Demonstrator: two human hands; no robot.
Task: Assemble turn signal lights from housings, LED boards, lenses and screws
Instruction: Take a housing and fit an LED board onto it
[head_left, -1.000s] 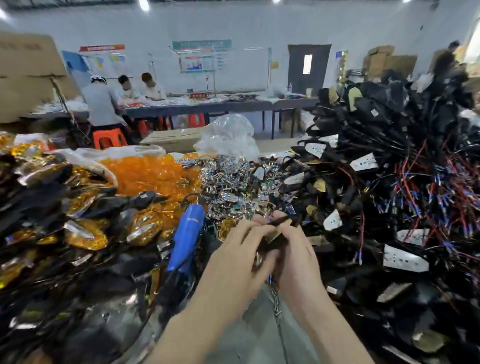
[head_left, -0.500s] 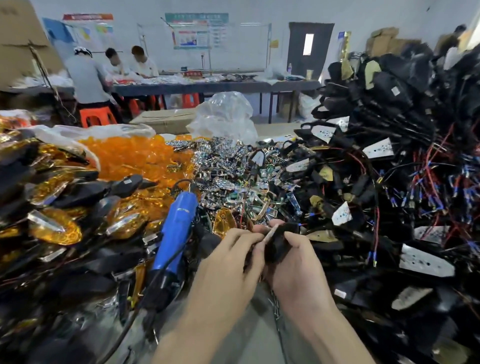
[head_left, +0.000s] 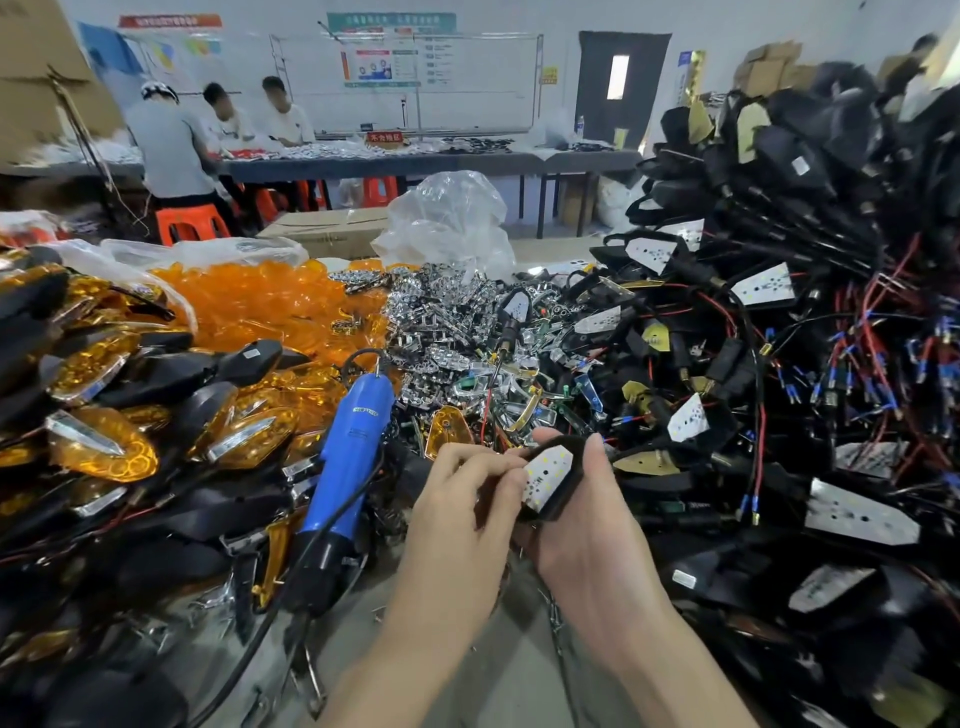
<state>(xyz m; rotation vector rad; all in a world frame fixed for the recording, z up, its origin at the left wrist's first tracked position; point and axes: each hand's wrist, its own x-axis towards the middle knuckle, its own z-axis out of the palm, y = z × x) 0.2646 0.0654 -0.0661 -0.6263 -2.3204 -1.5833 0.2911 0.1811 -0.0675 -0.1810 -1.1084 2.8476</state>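
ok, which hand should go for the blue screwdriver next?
Left, probably. The right hand cradles the black housing, so it's occupied; the left hand only pinches the edge of the LED board, and the blue screwdriver lies just to its left.

Three people (head_left: 169, 150) at table (head_left: 441, 166); orange stools (head_left: 193, 222); clear bag (head_left: 452, 223) beside apparent cardboard box (head_left: 322, 231).

A white wall (head_left: 727, 31) is hung with posters (head_left: 392, 54) and broken by a dark door (head_left: 641, 104); before it, a long bench (head_left: 415, 165) is set with orange stools (head_left: 191, 222).
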